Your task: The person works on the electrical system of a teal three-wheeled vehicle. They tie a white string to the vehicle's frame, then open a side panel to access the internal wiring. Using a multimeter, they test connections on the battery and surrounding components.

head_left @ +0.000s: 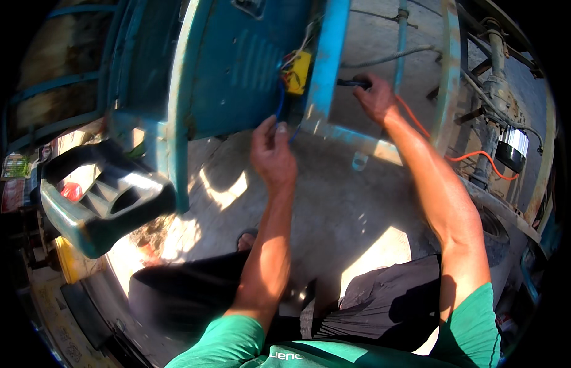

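Wearing a green shirt (pixel 334 352) and dark trousers (pixel 383 300) at six o'clock, the person whom I watch remotely has both bare arms stretched away from the body. At nine o'clock I see a dark-green moulded part (pixel 83 224) with openings. Just above the centre of my view, toward twelve, the left hand (pixel 274 153) has thumb and fingertips brought together, pinching a blue wire (pixel 280 101). This wire leads up to a yellow box (pixel 300 70) with wires at twelve o'clock, between a blue panel (pixel 236 55) and a blue post (pixel 327 61). At half past one, the right hand (pixel 377 98) has its fingers curled around a slim black thing (pixel 353 82), pointing toward the post; its kind I cannot tell. An orange cable (pixel 414 115) passes beside the right forearm toward three o'clock.
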`<state>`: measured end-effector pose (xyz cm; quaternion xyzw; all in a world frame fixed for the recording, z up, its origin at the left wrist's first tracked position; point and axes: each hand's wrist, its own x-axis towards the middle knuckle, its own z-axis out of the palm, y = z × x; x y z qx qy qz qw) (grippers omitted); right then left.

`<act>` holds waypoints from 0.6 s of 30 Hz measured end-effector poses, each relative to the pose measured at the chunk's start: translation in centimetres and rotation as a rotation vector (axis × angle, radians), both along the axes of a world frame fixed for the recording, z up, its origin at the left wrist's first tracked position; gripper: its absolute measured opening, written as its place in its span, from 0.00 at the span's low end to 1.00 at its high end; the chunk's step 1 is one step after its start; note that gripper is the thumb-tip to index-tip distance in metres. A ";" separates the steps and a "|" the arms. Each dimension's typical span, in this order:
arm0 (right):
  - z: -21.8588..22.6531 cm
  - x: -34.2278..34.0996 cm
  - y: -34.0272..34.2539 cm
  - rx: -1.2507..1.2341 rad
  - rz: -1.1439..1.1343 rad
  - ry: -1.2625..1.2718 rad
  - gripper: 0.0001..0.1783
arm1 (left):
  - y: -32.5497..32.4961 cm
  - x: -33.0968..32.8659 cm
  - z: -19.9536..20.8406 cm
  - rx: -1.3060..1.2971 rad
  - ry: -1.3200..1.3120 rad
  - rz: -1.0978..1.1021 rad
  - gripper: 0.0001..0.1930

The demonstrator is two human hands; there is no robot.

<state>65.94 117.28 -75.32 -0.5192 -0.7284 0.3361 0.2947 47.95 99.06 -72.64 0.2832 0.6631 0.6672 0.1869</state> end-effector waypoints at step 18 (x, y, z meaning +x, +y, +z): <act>2.5 0.7 -0.5 -0.175 0.023 -0.140 0.21 | 0.7 1.5 0.1 -0.185 0.353 -0.079 0.18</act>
